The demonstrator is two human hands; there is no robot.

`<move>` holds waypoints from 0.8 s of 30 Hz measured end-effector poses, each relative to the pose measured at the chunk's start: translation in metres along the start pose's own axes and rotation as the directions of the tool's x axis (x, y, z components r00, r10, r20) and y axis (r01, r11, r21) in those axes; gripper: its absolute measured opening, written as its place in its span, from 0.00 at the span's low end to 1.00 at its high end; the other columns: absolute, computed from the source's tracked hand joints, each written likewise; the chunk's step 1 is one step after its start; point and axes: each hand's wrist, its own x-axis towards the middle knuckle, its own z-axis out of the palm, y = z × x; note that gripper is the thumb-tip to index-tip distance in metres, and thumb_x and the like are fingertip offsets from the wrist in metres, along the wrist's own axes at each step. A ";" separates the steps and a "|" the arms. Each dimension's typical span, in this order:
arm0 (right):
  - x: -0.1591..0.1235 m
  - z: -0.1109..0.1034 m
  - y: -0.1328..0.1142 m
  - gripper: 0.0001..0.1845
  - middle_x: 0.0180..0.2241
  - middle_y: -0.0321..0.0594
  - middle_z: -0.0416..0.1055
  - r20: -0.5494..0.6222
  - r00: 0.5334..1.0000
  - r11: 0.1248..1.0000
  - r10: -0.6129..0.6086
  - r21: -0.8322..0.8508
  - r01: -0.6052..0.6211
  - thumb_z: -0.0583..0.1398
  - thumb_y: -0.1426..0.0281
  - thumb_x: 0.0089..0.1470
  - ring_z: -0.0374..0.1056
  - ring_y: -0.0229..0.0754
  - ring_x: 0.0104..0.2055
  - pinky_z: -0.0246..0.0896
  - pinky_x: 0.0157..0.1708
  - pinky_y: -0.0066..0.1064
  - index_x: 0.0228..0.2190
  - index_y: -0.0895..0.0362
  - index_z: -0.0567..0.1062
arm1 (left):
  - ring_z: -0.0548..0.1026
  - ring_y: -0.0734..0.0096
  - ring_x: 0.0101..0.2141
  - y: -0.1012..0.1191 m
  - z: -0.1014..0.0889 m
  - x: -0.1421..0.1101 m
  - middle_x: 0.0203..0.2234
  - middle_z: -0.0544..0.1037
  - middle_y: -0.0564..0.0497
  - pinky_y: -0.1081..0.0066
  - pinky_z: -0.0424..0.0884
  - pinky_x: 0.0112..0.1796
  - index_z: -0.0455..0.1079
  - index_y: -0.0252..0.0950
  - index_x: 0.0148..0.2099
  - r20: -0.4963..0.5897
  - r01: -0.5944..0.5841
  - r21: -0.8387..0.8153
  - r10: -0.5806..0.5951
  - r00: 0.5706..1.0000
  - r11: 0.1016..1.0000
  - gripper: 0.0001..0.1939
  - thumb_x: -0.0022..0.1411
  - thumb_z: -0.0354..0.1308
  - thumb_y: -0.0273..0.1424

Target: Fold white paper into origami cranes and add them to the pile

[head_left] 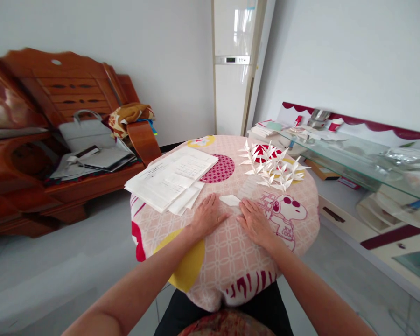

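A small folded piece of white paper (230, 200), roughly diamond-shaped, lies flat on the cloth-covered table (227, 242). My left hand (209, 215) rests flat at its left side, fingers stretched out. On the other side, my right hand (255, 219) lies flat with its fingertips at the paper's right end. Neither hand grips anything. Beyond my right hand sits a group of folded white paper cranes (283, 175). A stack of printed paper sheets (171, 175) lies beyond my left hand, with smaller sheets partly under it.
To the left stands a wooden bench (66, 88) holding a grey bag (86, 133) and a cloth (131, 116). A glass-topped cabinet (357, 154) runs along the right, close to the table. A tall white air conditioner (233, 93) occupies the corner.
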 end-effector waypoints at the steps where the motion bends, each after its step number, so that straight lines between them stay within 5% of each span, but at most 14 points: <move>1: 0.003 -0.003 0.000 0.24 0.63 0.57 0.64 -0.004 1.000 1.000 -0.001 0.004 0.001 0.53 0.67 0.65 0.58 0.55 0.66 0.55 0.63 0.52 0.59 0.63 0.68 | 0.63 0.44 0.64 -0.002 -0.002 0.003 0.63 0.64 0.26 0.51 0.62 0.62 0.60 0.23 0.65 0.001 -0.009 -0.021 0.009 1.000 1.000 0.37 0.65 0.56 0.48; 4: 0.018 -0.011 0.000 0.16 0.60 0.56 0.66 0.005 1.000 1.000 -0.019 0.011 0.019 0.55 0.70 0.64 0.62 0.55 0.61 0.60 0.59 0.49 0.48 0.61 0.76 | 0.63 0.47 0.64 -0.012 -0.006 0.017 0.64 0.64 0.29 0.49 0.64 0.61 0.61 0.30 0.64 -0.067 -0.189 -0.117 0.182 0.981 0.975 0.35 0.61 0.64 0.40; 9: 0.045 -0.017 0.005 0.08 0.43 0.49 0.75 0.064 0.992 0.991 -0.106 0.083 0.101 0.58 0.77 0.60 0.68 0.49 0.48 0.64 0.50 0.39 0.33 0.59 0.79 | 0.74 0.55 0.54 -0.030 0.001 0.045 0.53 0.75 0.35 0.54 0.74 0.52 0.71 0.33 0.53 -0.145 -0.441 -0.273 0.416 0.898 0.855 0.18 0.62 0.63 0.30; 13: 0.053 -0.011 0.010 0.08 0.33 0.44 0.73 0.057 0.986 0.979 -0.159 0.136 0.150 0.59 0.76 0.61 0.68 0.46 0.40 0.64 0.42 0.35 0.32 0.58 0.78 | 0.78 0.58 0.48 -0.036 0.002 0.060 0.46 0.80 0.39 0.60 0.76 0.48 0.75 0.33 0.48 -0.064 -0.439 -0.347 0.446 0.893 0.829 0.15 0.61 0.65 0.33; 17: 0.052 -0.005 0.014 0.09 0.34 0.43 0.73 0.016 0.985 0.965 -0.174 0.200 0.168 0.59 0.75 0.62 0.68 0.45 0.40 0.64 0.41 0.34 0.33 0.57 0.79 | 0.79 0.60 0.46 -0.036 -0.004 0.066 0.44 0.81 0.43 0.62 0.75 0.48 0.77 0.35 0.48 0.017 -0.365 -0.433 0.412 0.911 0.824 0.13 0.61 0.64 0.33; 24: 0.045 -0.006 0.013 0.13 0.35 0.45 0.74 -0.014 0.988 0.957 -0.153 0.247 0.152 0.55 0.74 0.64 0.67 0.45 0.41 0.65 0.43 0.35 0.33 0.57 0.80 | 0.78 0.62 0.47 -0.035 -0.001 0.057 0.46 0.80 0.43 0.63 0.75 0.49 0.79 0.38 0.46 -0.039 -0.313 -0.522 0.345 0.938 0.793 0.10 0.63 0.63 0.32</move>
